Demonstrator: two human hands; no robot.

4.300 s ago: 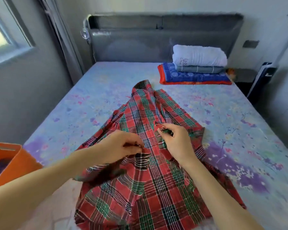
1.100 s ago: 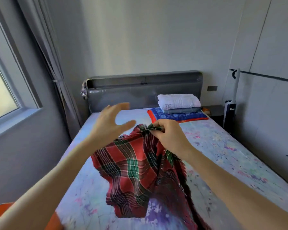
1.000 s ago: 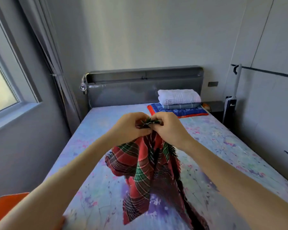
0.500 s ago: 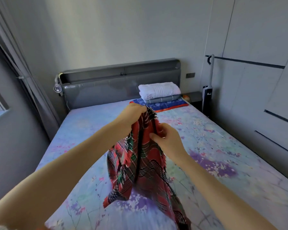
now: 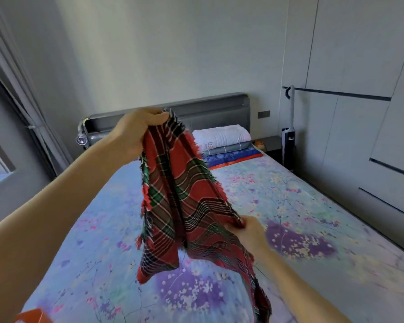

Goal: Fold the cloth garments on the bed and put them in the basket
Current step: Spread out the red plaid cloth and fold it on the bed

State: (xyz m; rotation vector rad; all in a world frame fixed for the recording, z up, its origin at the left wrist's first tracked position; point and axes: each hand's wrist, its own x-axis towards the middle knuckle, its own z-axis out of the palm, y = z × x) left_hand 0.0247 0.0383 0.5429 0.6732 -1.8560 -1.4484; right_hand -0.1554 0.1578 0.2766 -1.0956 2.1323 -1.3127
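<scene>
**Plaid cloth lifted off the bed, hands now apart**

Left hand (image 5: pixel 138 134) first: we have it raised high, fingers curled round the gathered top edge of the red plaid cloth (image 5: pixel 173 201), which hangs free in the air above the bed (image 5: pixel 301 206). A second ago both our hands met at that top edge; a few seconds before that the cloth lay spread flat on the bed. Low at the far left, only an orange corner of the basket (image 5: pixel 34 315) shows, beside the bed.

Moving right, the cloth drapes down in long folds, its lower end hanging near the sheet; we cannot tell whether it touches. Our right hand (image 5: pixel 250 230) has slid down the fringed edge and now pinches it low, so the two hands stretch that edge between them.

We judge this as finding and straightening an edge before laying the cloth down for its first fold; folding proper is not yet done and nothing of this piece is in the basket.

Further right, a stack of folded linens (image 5: pixel 226 145) rests against the headboard (image 5: pixel 208 110).
</scene>
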